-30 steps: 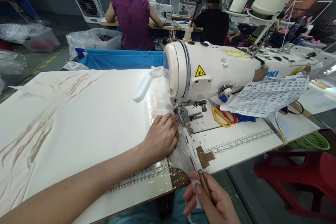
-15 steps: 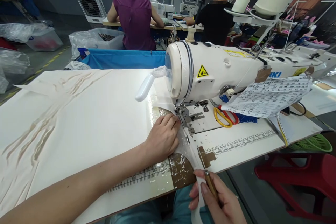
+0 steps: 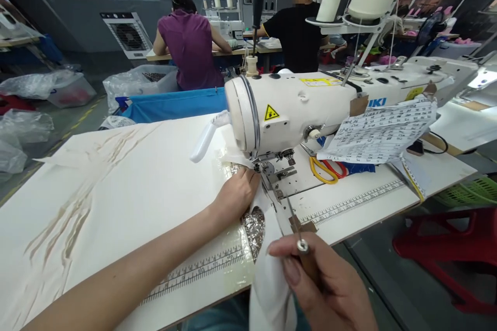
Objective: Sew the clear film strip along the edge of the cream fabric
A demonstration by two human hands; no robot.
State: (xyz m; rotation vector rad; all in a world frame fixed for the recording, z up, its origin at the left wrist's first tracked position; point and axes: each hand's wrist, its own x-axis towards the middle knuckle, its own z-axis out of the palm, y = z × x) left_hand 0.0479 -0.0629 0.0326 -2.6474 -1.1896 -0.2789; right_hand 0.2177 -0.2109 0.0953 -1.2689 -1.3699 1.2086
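In the head view, the white fabric strip (image 3: 267, 274) lies between the two hands. Its upper part goes beside the fingers of the left hand (image 3: 235, 194), near the metal presser foot (image 3: 257, 166) of the white sewing machine (image 3: 287, 106); its lower part hangs in loose folds over the front edge of the white table (image 3: 166, 181), to the left of the right hand (image 3: 324, 282).

The left hand is palm down, with bent fingers close together and the fingertips just beside the presser foot. It rests on the fabric, but I cannot tell if it also pinches it. The right hand is closed around the brown wooden handle (image 3: 309, 265) of a tool with a thin metal shaft (image 3: 292, 214), which points toward the machine. The tip of the index finger overlaps the edge of the strip; whether they touch is not clear.

Shiny clear tape (image 3: 254, 227) shows on the table between the left hand and the strip. To the right of the presser foot lie scissors with yellow and red handles (image 3: 325, 170), beside a dark blue cloth (image 3: 361, 168). A white paper with handwriting (image 3: 382, 134) hangs in front of the machine.
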